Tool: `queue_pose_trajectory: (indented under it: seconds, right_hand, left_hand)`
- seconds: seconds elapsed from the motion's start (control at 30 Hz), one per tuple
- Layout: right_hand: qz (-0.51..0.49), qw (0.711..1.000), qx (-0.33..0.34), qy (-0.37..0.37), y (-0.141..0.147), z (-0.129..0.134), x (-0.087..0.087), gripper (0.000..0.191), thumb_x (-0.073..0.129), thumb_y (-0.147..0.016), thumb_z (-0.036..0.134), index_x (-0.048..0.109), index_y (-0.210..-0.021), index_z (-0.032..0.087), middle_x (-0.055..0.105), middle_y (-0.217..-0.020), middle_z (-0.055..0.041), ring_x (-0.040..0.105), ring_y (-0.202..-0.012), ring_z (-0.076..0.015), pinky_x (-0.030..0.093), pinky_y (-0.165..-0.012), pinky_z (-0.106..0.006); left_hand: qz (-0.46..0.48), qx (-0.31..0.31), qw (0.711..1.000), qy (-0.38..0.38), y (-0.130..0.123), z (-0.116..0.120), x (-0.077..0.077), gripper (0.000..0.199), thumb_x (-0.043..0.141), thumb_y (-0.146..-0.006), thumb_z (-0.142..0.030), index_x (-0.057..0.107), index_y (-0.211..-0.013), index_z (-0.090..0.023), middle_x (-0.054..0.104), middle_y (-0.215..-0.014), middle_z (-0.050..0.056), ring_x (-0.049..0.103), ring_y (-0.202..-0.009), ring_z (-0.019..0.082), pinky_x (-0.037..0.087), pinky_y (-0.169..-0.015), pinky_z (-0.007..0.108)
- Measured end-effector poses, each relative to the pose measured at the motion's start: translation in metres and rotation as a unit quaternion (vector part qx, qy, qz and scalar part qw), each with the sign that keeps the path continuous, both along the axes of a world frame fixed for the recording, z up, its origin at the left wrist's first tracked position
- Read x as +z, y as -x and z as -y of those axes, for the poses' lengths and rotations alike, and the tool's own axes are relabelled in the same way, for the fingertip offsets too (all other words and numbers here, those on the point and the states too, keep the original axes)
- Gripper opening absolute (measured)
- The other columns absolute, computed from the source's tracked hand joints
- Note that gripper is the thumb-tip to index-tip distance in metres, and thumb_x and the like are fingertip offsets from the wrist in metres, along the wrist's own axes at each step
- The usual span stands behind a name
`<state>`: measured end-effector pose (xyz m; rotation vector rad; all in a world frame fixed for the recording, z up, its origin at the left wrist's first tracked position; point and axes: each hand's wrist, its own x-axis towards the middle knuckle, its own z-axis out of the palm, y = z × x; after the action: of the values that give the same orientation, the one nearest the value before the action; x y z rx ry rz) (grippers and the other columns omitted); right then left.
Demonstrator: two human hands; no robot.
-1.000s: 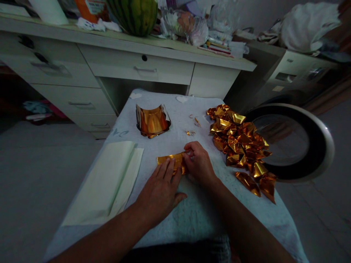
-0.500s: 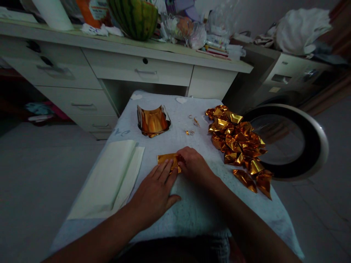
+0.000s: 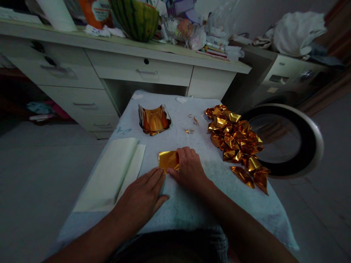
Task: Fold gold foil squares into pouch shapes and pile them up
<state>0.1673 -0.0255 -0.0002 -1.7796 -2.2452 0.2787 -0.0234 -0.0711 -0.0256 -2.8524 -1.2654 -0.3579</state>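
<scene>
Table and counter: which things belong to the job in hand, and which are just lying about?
Likely in the job: gold foil piece, at the left hand and right hand; curved foil sheets; folded foil pile.

Likely just lying about: watermelon; orange packet.

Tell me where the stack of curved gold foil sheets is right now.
In the head view, the curved gold foil stack sits toward the table's far left, beyond the pale folded paper and left of the small foil scraps.

Single head-worn view, from above table (image 3: pixel 203 201); faces forward and down, toward drawers (image 3: pixel 139 71) beyond.
</scene>
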Motion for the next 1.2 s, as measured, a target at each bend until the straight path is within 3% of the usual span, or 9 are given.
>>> queue_pose_trajectory:
  seconds: [0.3, 0.63, 0.8, 1.0, 1.13, 1.2]
  right_hand:
    - [-0.012, 1.000, 0.011, 0.018, -0.018, -0.002, -0.005, 0.069, 0.065, -0.084, 0.049, 0.042, -0.141, 0.017, 0.056, -0.123, -0.0147, 0.050, -0.107, -0.0317, 0.041, -0.091, -0.046]
    - [0.020, 0.998, -0.036, 0.050, -0.054, -0.002, -0.001, 0.084, 0.071, -0.081, 0.043, 0.031, -0.152, 0.021, 0.053, -0.127, -0.0153, 0.049, -0.109, -0.0325, 0.039, -0.090, -0.045]
    - [0.021, 0.998, -0.041, 0.050, -0.063, -0.001, -0.004, 0.080, 0.069, -0.082, 0.038, 0.031, -0.151, 0.023, 0.053, -0.127, -0.0148, 0.049, -0.109, -0.0327, 0.040, -0.089, -0.045]
    - [-0.047, 0.998, -0.008, 0.040, -0.076, -0.007, 0.006, 0.077, 0.070, -0.078, 0.022, 0.035, -0.145, 0.010, 0.057, -0.117, -0.0156, 0.052, -0.106, -0.0301, 0.042, -0.093, -0.046]
    - [-0.090, 0.993, 0.059, -0.041, -0.064, -0.012, 0.028, 0.045, 0.061, -0.083, 0.017, 0.052, -0.127, 0.013, 0.058, -0.118, -0.0137, 0.051, -0.109, -0.0274, 0.041, -0.096, -0.043]
    - [-0.080, 0.991, 0.094, -0.045, -0.047, -0.017, 0.037, 0.035, 0.060, -0.084, 0.016, 0.057, -0.119, 0.014, 0.059, -0.116, -0.0126, 0.051, -0.107, -0.0267, 0.041, -0.093, -0.042]
  left_hand:
    - [-0.043, -0.012, 0.999, -0.007, -0.001, -0.005, 0.006, 0.042, 0.062, -0.088, -0.035, 0.064, -0.120, -0.009, 0.066, -0.124, 0.020, 0.062, -0.116, 0.035, 0.056, -0.094, 0.048]
    - [0.003, -0.039, 0.997, -0.061, 0.007, -0.004, -0.003, 0.040, 0.047, -0.096, -0.034, 0.064, -0.119, -0.007, 0.066, -0.125, 0.021, 0.063, -0.117, 0.032, 0.057, -0.094, 0.045]
    - [0.035, -0.043, 0.995, -0.085, 0.009, -0.004, -0.007, 0.037, 0.045, -0.097, -0.031, 0.064, -0.119, -0.008, 0.066, -0.125, 0.020, 0.063, -0.117, 0.030, 0.057, -0.093, 0.045]
    - [0.028, -0.053, 0.991, -0.120, 0.006, -0.004, -0.005, 0.033, 0.048, -0.095, -0.025, 0.065, -0.115, -0.005, 0.067, -0.121, 0.022, 0.065, -0.112, 0.031, 0.057, -0.092, 0.044]
    - [0.014, -0.053, 0.990, -0.130, 0.005, -0.004, -0.003, 0.032, 0.045, -0.096, -0.023, 0.066, -0.114, -0.006, 0.068, -0.121, 0.021, 0.066, -0.111, 0.030, 0.058, -0.091, 0.043]
    - [0.007, -0.051, 0.990, -0.134, 0.004, -0.004, -0.002, 0.033, 0.044, -0.096, -0.023, 0.066, -0.114, -0.006, 0.068, -0.120, 0.021, 0.066, -0.111, 0.030, 0.058, -0.091, 0.043]
